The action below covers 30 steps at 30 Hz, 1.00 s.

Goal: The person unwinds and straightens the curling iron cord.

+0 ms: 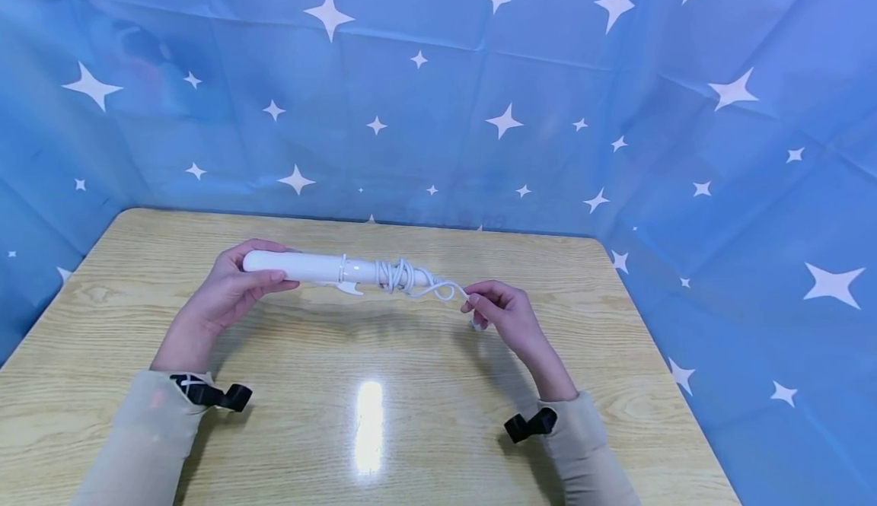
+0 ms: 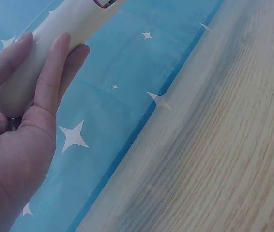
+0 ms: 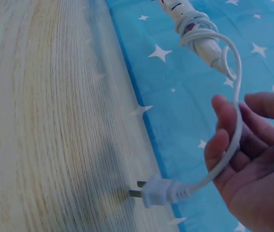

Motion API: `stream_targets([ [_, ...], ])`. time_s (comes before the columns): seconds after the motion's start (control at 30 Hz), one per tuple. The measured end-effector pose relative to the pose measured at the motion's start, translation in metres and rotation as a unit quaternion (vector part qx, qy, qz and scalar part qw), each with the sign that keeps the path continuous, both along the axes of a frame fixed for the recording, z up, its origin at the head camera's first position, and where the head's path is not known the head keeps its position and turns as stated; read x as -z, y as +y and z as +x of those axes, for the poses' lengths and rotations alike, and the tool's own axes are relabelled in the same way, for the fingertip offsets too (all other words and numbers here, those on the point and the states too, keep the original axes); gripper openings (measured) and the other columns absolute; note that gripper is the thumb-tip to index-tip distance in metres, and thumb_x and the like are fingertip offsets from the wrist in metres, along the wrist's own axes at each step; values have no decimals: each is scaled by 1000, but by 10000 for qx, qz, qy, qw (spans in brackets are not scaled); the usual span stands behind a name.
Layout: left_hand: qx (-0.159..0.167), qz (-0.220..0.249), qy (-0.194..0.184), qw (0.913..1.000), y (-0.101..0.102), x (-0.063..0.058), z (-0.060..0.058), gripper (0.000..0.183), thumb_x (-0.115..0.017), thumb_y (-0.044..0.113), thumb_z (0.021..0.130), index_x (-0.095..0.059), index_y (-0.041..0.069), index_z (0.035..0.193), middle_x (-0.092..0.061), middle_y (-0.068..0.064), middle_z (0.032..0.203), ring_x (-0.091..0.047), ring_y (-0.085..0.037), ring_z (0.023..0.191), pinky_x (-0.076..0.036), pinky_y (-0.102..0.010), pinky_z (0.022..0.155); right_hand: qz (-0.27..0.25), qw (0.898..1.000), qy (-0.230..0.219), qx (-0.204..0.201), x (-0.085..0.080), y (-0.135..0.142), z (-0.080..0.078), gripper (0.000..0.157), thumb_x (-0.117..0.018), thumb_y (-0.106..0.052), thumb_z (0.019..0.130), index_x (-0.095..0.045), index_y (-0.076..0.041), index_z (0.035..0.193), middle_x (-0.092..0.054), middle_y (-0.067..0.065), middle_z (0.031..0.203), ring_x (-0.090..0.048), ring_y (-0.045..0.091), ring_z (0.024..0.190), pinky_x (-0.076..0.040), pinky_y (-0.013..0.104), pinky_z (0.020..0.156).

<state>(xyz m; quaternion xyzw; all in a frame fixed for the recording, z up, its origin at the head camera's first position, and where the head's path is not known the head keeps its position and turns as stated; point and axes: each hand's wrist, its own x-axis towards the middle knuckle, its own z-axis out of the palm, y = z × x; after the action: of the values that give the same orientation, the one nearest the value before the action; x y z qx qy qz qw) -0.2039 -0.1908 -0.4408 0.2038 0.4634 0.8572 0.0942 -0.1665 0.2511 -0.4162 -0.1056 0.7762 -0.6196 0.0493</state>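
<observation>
A white curling iron [image 1: 311,266] with a rounded barrel and a small lever is held almost level above the table. My left hand [image 1: 233,285] grips the barrel end, thumb in front and fingers behind; the left wrist view shows the barrel [image 2: 74,24] lying between thumb and fingers. Several loops of white cord [image 1: 393,275] wind around the handle. At the other end, my right hand [image 1: 503,312] pinches the loose stretch of cord between thumb and fingers. Below these fingers the two-pin plug [image 3: 157,191] hangs free, its prongs pointing away from the hand.
Beneath both hands lies a light wood-grain table [image 1: 411,445] with a bright reflection near its front. A blue curtain with white stars [image 1: 438,110] rises behind the far edge and along the right side. A black wrist mount [image 1: 212,394] sits on each sleeve.
</observation>
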Motion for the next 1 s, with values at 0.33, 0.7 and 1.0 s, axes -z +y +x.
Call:
stream_targets([
  [0.33,-20,-35,-59,10000,1,-2,1,45,-49,-28,91,-73,3,113,-67,-14,121,-63,-26,112,-63,-45,87,-129,9990,33,-435,-2,-2,1,28,-57,-8,106,-63,5,129,-67,33,113,-68,16,77,-62,33,67],
  [0.7,-27,-49,-78,10000,1,-4,2,45,-49,-28,92,-73,3,113,-66,-13,121,-63,-26,111,-63,-45,87,-7,9985,144,-535,-5,-5,0,30,-56,-7,106,-61,5,133,-67,29,117,-71,20,89,-64,45,75],
  [1.0,-30,-123,-64,9999,3,-4,2,46,-49,-28,91,-74,4,114,-65,-13,122,-63,-27,111,-63,-46,87,21,9985,194,-511,-5,-7,0,31,-55,-10,107,-62,5,133,-68,23,117,-67,21,89,-60,33,71],
])
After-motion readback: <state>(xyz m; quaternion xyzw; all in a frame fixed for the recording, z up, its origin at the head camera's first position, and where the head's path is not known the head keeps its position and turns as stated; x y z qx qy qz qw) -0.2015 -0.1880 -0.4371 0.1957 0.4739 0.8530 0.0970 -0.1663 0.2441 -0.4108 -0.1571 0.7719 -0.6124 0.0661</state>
